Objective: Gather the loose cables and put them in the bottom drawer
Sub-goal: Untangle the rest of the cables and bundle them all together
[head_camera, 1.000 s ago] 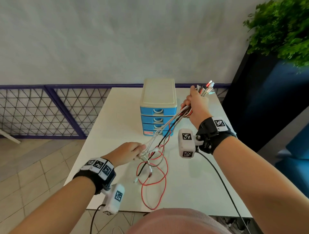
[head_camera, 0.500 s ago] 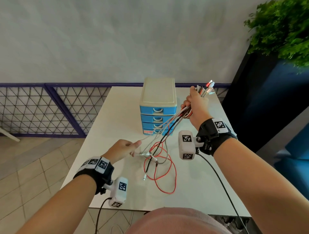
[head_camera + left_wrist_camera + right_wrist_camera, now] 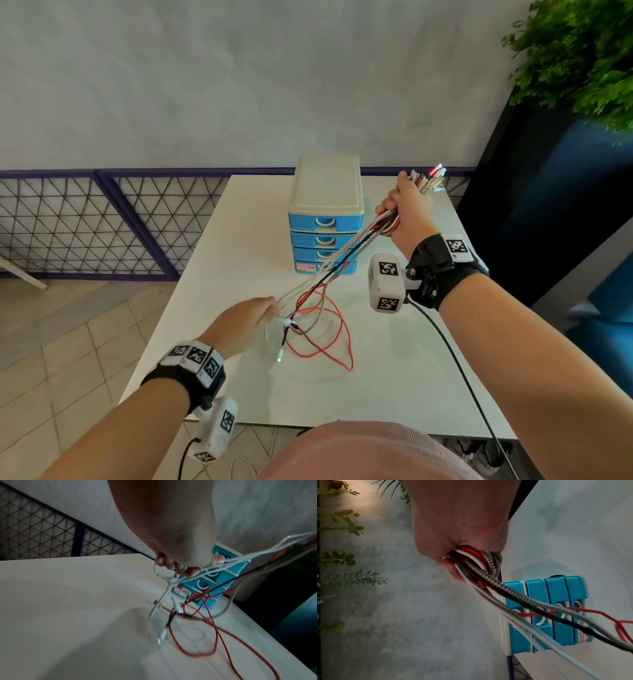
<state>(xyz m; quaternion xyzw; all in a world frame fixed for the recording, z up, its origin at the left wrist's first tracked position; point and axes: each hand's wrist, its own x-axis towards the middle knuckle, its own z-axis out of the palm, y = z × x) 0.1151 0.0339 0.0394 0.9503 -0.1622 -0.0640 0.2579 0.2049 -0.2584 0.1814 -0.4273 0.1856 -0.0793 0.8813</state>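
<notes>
Cables point(image 3: 337, 255) stretch taut from the raised right hand point(image 3: 409, 214), which grips their plug ends in a fist, down to the left hand point(image 3: 245, 320), whose fingers pinch the white strands. Red loops lie on the desk point(image 3: 394, 370) before the closed blue drawers point(image 3: 325, 240).

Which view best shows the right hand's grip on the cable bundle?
The right wrist view: the right hand closes around the cable bundle close up. The head view shows only the hand's back; the left wrist view shows just the trailing cables.
</notes>
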